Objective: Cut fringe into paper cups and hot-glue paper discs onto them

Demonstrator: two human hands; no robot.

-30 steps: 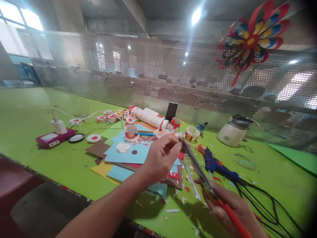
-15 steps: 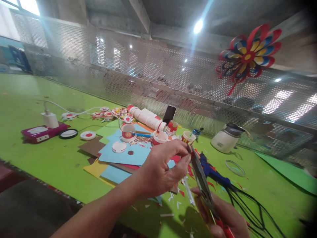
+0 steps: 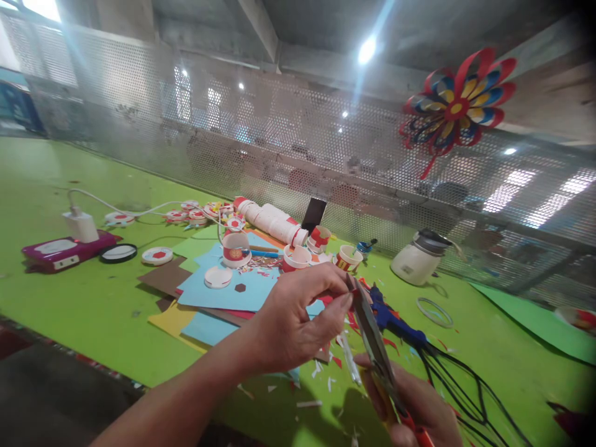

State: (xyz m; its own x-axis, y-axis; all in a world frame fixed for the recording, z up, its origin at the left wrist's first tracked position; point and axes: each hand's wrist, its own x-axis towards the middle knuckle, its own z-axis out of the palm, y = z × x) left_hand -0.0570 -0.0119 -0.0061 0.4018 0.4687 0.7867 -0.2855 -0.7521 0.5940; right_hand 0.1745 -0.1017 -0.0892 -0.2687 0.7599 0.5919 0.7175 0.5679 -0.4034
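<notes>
My left hand [image 3: 298,326] is closed in a pinch at the tip of a pair of scissors [image 3: 372,341], on something too small to make out. My right hand [image 3: 412,406] at the bottom edge grips the scissors' red handles, with the blades pointing up and away. Both hands hover over the green table [image 3: 93,310], near a stack of coloured paper sheets [image 3: 223,298] and scattered paper scraps [image 3: 321,385].
Paper cups [image 3: 235,248] and a row of stacked cups [image 3: 272,220] lie behind the sheets. A blue glue gun [image 3: 395,320] with black cables lies to the right, a white pot [image 3: 416,261] beyond it. A pink device [image 3: 65,251] with a charger sits at the left. A paper flower [image 3: 456,108] hangs on the mesh wall.
The view has shifted slightly right and down. My left hand stays pinched at the scissor tip and has sunk a little; my right hand has slid lower in the frame.
</notes>
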